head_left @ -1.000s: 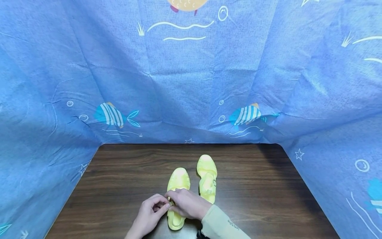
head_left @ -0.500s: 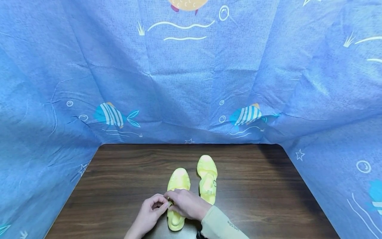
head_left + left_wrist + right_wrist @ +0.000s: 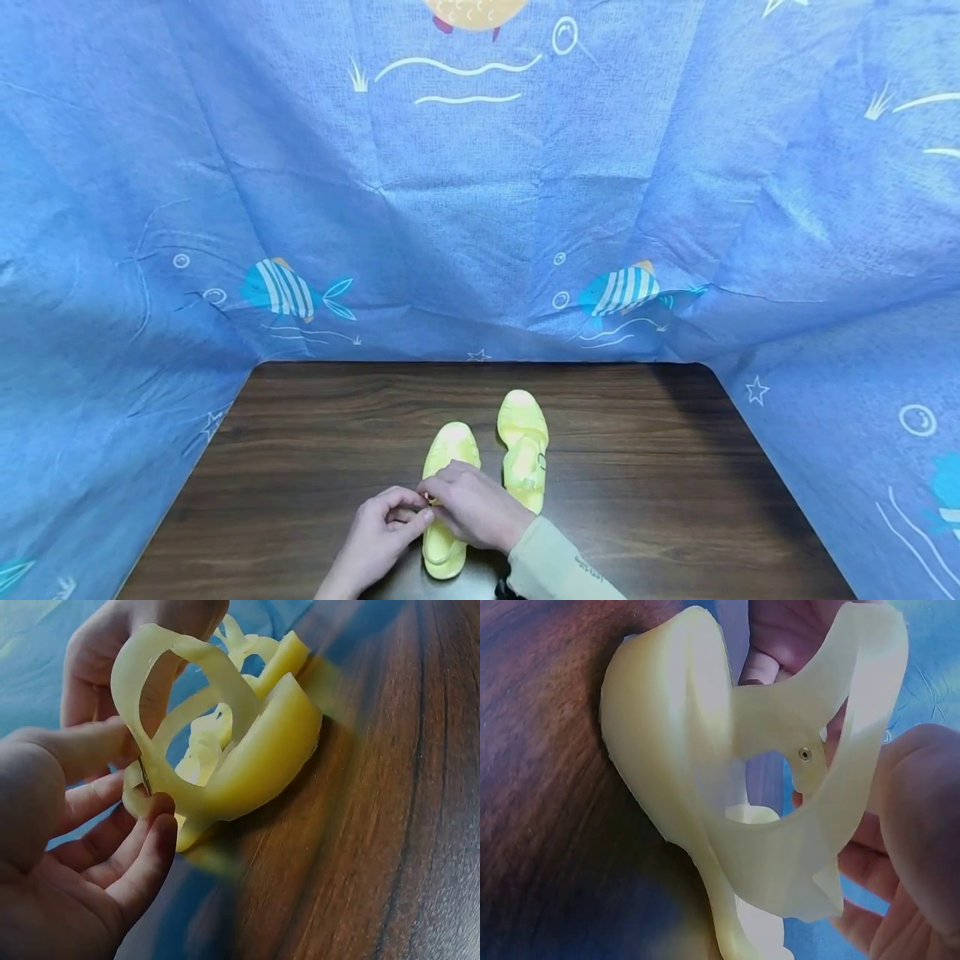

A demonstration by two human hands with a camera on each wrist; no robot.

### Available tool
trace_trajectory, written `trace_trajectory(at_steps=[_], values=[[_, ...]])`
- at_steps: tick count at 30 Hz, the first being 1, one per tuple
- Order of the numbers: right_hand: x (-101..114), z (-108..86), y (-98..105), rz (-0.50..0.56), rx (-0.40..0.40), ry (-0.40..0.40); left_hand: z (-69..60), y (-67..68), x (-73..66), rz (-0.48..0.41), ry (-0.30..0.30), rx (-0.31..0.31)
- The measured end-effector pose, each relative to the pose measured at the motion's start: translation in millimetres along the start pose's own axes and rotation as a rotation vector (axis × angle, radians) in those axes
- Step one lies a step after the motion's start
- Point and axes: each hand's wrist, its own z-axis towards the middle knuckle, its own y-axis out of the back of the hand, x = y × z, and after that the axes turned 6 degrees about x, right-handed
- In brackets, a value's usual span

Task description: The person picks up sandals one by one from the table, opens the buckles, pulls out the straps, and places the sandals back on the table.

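Note:
Two yellow jelly sandals lie on the table in the head view. At the nearer left sandal [image 3: 450,446], my left hand [image 3: 378,533] and right hand [image 3: 480,508] meet at the ankle strap's left side. In the left wrist view, the left thumb and fingers pinch the sandal strap [image 3: 135,697] near a small metal buckle [image 3: 145,776]. The right hand [image 3: 907,855] curls its fingers at the strap's other side; a round metal stud [image 3: 805,754] shows inside the sandal. The exact fingertip contact of the right hand is partly hidden behind the strap.
The other sandal [image 3: 522,425] stands just right of the worked one, toe pointing away, its strap lying over it. A dark wood table [image 3: 637,467] carries both. Blue cloth [image 3: 465,208] with fish prints hangs around the table's back and sides.
The right hand has lifted slightly at the strap, and the left fingertips have shifted a little to the right. Both sandals keep their places.

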Motion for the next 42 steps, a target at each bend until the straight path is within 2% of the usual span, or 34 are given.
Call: trace_trajectory(at_steps=[6,11,19,25,29,38,42], values=[[-1.9,-1.3,0.6,-0.06,0.035,-0.08,1.3,-2.9,2.3,0.059,-0.072,-0.037],[-3.3,-1.4,-0.8,-0.048,0.066,-0.097,1.7,-4.7,2.6,0.103,-0.118,-0.068],[-5.7,-2.1,-0.5,0.108,0.028,-0.11,2.2,-5.2,-0.6,0.077,-0.063,-0.105],[-6.2,-1.8,0.4,0.155,0.043,-0.118,3.1,-6.6,-2.1,0.043,0.02,-0.167],[-6.1,-1.5,0.9,0.161,0.029,-0.105,3.5,-7.5,-2.9,0.044,0.053,-0.196],[-5.8,-0.6,1.5,0.184,-0.004,-0.078,2.5,-9.3,-3.3,-0.035,0.095,-0.208],[-5.6,-0.2,1.1,0.179,-0.014,-0.079,0.4,-10.6,-0.2,-0.058,0.062,-0.222]])
